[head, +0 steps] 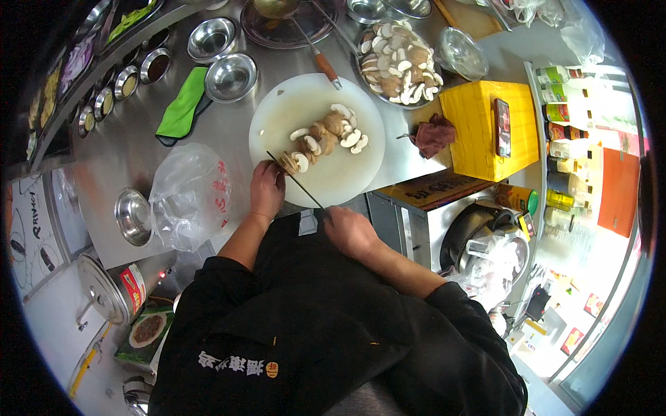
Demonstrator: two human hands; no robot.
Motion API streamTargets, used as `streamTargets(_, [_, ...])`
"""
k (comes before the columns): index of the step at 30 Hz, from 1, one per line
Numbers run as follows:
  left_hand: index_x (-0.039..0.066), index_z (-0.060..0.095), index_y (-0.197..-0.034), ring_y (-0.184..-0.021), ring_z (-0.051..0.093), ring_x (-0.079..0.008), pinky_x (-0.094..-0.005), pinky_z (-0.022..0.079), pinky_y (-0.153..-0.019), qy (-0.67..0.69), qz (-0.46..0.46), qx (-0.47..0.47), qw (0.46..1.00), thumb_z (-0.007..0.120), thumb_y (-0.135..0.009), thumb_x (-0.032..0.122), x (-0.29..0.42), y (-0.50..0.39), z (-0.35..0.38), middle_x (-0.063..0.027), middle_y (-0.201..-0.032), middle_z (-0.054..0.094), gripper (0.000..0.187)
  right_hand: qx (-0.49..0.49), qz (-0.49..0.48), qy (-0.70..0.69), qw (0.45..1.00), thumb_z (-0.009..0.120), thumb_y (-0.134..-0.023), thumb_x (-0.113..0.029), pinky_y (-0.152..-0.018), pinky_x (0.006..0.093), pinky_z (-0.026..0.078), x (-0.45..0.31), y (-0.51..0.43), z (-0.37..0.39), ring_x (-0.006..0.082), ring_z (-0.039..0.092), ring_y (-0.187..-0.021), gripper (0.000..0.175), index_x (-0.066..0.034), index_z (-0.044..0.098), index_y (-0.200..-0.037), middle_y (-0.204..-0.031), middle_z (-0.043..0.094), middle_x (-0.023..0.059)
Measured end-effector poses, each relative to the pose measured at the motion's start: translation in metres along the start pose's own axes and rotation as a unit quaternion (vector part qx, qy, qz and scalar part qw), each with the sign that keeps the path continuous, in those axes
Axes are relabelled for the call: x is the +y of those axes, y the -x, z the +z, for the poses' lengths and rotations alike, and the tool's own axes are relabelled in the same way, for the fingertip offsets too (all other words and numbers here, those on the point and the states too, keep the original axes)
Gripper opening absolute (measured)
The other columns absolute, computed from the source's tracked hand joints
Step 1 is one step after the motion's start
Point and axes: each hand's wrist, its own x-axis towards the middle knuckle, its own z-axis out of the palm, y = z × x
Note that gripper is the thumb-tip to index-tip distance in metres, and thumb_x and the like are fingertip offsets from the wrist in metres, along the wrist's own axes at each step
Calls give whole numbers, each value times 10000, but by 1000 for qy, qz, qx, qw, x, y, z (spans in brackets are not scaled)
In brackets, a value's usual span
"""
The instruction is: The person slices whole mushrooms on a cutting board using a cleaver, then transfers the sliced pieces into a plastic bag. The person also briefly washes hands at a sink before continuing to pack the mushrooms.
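Observation:
My right hand (349, 231) is closed on the handle of a kitchen knife (297, 182), whose thin blade points up and left over the near part of a round white cutting board (359, 171). At the board's near left edge, my left hand (269, 190) rests its fingertips on a mushroom (287, 162) right beside the blade. From there a row of sliced mushrooms (325, 136) runs up and to the right across the board. Small bits lie near the board's left and upper edges. The knife handle is mostly hidden in my right hand.
A metal tray heaped with sliced mushrooms (398, 65) stands beyond the board. A wooden-handled ladle (325, 67) reaches over its far edge. Left are a clear plastic bag (187, 197), steel bowls (231, 77) and a green cloth (183, 104); right are a dark red cloth (435, 136) and a yellow box (471, 119).

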Motion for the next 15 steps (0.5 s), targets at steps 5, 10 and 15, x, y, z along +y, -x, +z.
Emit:
streamTargets(5, [11,673,-965,-949,626,-386,-443,525,-838,-1,-4,3,1000,642,-813,-3,2,0,-1,-179,-1015,647,156,6,-1,1,1000,529,-944,-234,-792,555,519,-4,2,0,456,643,-897,233,-10,545,-1006,-933,657,261])
streamTargets(10, [-2,660,-965,-945,620,-398,-447,522,-843,0,-1,-3,1000,635,-814,-9,-1,0,1,-182,-1008,644,152,-15,17,-11,1000,525,-945,-225,-794,545,527,-4,-1,3,452,648,-893,229,-5,545,-1004,-934,659,265])
streamTargets(15, [-8,632,-958,-985,602,-406,-459,509,-869,-17,-2,-22,1000,632,-798,-13,-5,2,1,-189,-1048,625,160,-5,39,1,999,532,-956,-242,-814,532,521,-1,-28,18,457,646,-901,253,3,583,-993,-946,668,268])
